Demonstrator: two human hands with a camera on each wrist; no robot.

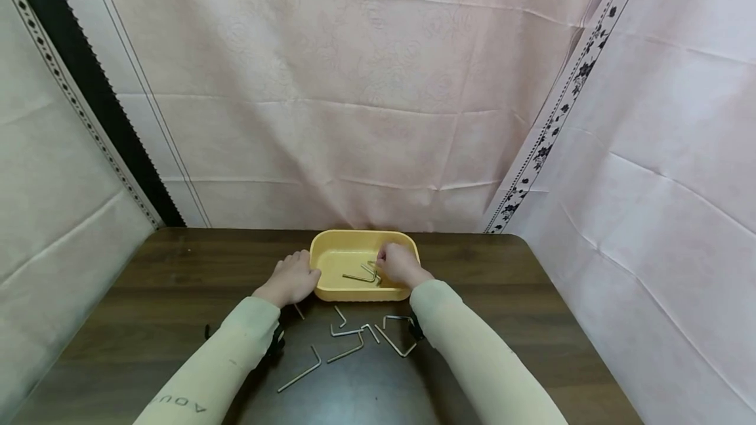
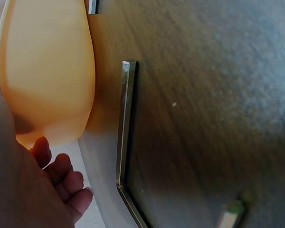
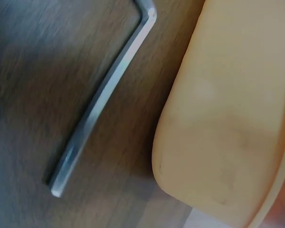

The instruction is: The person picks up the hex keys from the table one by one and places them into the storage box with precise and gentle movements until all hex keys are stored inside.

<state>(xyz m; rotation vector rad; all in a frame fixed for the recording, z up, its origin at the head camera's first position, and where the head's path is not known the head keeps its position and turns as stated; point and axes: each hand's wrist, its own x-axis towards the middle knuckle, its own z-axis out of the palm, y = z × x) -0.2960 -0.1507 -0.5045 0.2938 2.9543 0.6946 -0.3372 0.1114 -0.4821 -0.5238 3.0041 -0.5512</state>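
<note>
A yellow plastic tray (image 1: 331,261) stands near the table's far edge, with several L-shaped hex keys (image 1: 359,278) lying in its right half. My left hand (image 1: 292,277) grips the tray's left end, and the left wrist view shows its curled fingers (image 2: 69,185) beside the tray wall (image 2: 52,71). Over the tray's right side, my right hand (image 1: 403,263) reaches in, its fingertips pinching a hex key above the others. The right wrist view has the tray's outer wall (image 3: 218,118), with the right hand mostly hidden behind it.
More hex keys (image 1: 304,372) lie scattered on the dark wooden table (image 1: 236,267) between my forearms, in front of the tray. One hex key (image 3: 102,97) lies close to the tray in the right wrist view. Pale cloth (image 1: 354,84) hangs behind the table.
</note>
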